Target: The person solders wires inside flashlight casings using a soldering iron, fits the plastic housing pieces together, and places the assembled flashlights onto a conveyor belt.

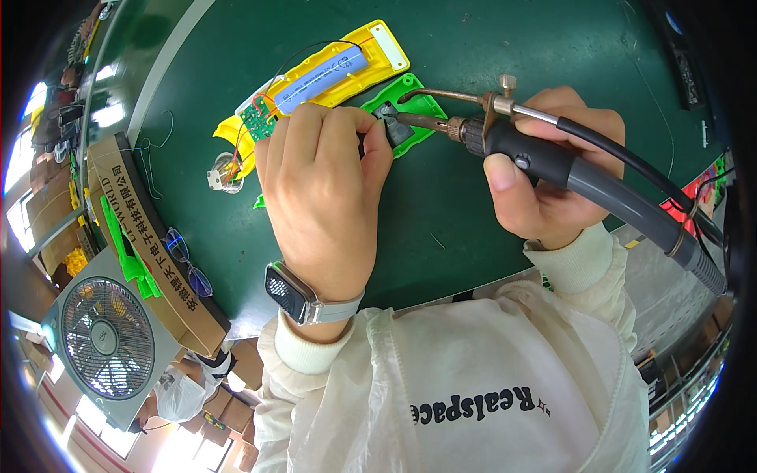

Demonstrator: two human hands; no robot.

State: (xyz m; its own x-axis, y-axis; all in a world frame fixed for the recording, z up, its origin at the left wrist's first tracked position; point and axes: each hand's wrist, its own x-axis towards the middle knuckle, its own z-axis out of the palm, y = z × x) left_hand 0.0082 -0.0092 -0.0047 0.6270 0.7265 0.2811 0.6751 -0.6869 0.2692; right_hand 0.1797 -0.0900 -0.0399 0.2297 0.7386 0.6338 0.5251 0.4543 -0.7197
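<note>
Two bare hands are sharing one small spot here. The right hand [560, 165] is wrapped around a soldering iron [530, 155], thumb below the handle, fingers over the top, pretty much like a fat pen, which I'd guess is for steering the point. It comes in from the right, so the stiff cable trails off to the side, well clear of the parts. A thin metal tube [445, 95] clamped to the iron runs out beside it, so both ends hang over the same patch of the green shell [426, 118].

The left hand [319, 185] is knuckles up, fingers curled, thumb and index close together at the shell's near left edge. Looks like it's steadying something, but its own back blocks the view, so I honestly can't tell what's pinched, if anything.

The green shell lies on the worktop [449, 229], inner side up, just beside the yellow shell [388, 51]. That one cradles a blue battery [319, 79], with a circuit board [257, 118] near its lower end, probably placed close because the wires are short.
</note>
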